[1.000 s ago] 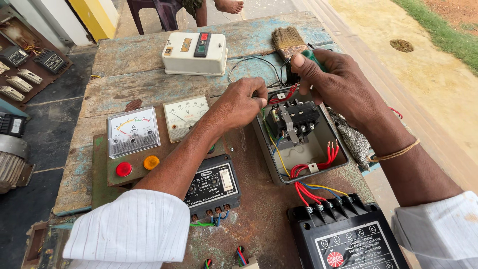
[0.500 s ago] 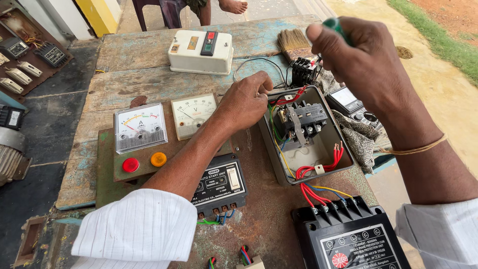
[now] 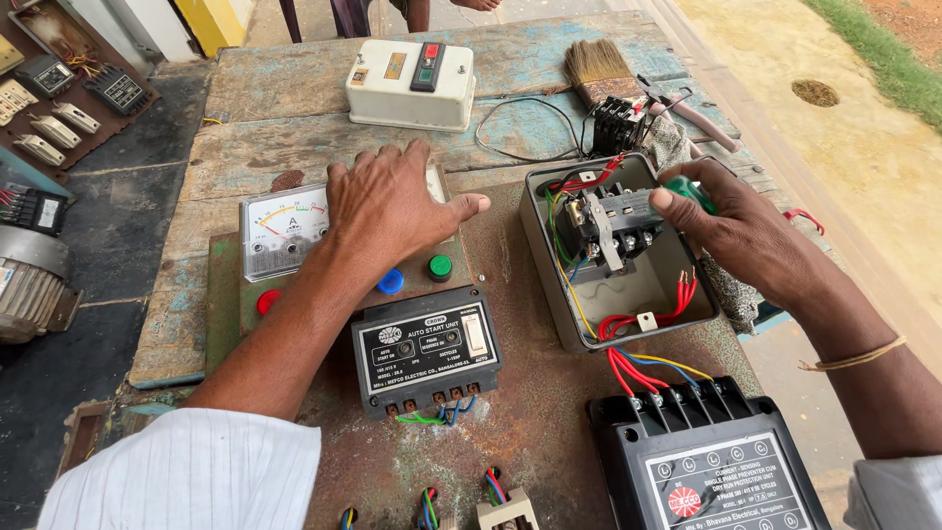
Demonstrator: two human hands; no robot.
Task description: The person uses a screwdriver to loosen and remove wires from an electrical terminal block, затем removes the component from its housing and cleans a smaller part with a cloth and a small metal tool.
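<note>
Contactor [image 3: 613, 221] terminals want a straight, steady drive: right hand [image 3: 751, 231] clamped on green-handled screwdriver [image 3: 687, 191], left hand [image 3: 388, 211] resting spread on the meter panel [image 3: 285, 231].

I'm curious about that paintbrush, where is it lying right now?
In the head view the paintbrush lies at the far right of the wooden table, just right of the white switch box and behind the open grey box.
</note>
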